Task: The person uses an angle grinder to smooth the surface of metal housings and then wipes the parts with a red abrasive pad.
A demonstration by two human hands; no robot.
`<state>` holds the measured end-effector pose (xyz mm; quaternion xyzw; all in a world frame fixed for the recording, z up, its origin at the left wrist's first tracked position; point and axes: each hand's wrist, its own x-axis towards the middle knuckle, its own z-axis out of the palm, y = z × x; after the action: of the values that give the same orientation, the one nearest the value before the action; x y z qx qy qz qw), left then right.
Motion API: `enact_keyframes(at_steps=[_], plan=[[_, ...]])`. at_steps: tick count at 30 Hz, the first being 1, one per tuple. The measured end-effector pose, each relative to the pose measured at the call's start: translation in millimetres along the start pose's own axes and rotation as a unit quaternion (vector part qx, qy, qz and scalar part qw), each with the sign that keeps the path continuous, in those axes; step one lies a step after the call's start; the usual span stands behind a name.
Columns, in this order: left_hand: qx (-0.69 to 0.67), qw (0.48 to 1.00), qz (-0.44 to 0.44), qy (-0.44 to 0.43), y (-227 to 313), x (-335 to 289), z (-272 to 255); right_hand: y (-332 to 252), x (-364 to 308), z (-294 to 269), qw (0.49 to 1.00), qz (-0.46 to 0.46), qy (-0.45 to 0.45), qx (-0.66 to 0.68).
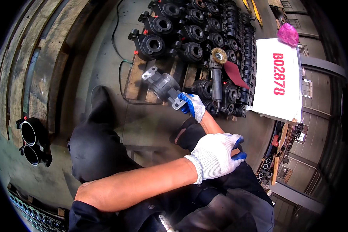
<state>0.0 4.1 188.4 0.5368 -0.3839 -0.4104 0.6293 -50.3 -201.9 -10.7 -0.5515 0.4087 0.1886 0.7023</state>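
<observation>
Our left hand crosses over the right forearm, hiding its middle stretch from us. The right hand covers one flange of the grey metal casting it grips. A white sign masks the pallet's far end, and the dark castings behind blur together toward the rim.

Pallet packed with castings; bare floor left.

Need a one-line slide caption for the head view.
Gloved right hand holds a grey metal casting over a pallet of black castings; left hand rests at the lap.
</observation>
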Motion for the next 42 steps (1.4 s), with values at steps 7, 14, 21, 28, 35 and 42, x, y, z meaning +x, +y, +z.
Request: enact_keyframes(at_steps=[7,14,21,28,35,42], plan=[[0.009,1.0,-0.002,-0.011,-1.6,1.0,-0.2,-12.6,0.3,-0.1,0.928,-0.084,-0.074,-0.355],[0.017,1.0,0.0,-0.022,-0.1,2.1,6.6,23.1,16.0,-31.0,0.982,0.022,-0.142,0.126],[0.021,0.999,-0.018,-0.027,-4.7,1.3,3.2,10.0,12.7,-12.8,0.977,0.079,-0.087,0.18],[0.025,0.999,-0.017,-0.023,-8.2,1.1,5.5,-2.0,3.7,5.3,0.987,0.065,0.022,0.144],[0.013,0.999,-0.006,-0.029,-7.7,2.2,8.7,52.8,6.6,-48.8,0.988,0.053,-0.001,0.143],[0.007,0.999,-0.029,-0.046,-6.4,3.4,7.2,65.6,10.3,-52.9,0.991,0.082,0.018,0.102]])
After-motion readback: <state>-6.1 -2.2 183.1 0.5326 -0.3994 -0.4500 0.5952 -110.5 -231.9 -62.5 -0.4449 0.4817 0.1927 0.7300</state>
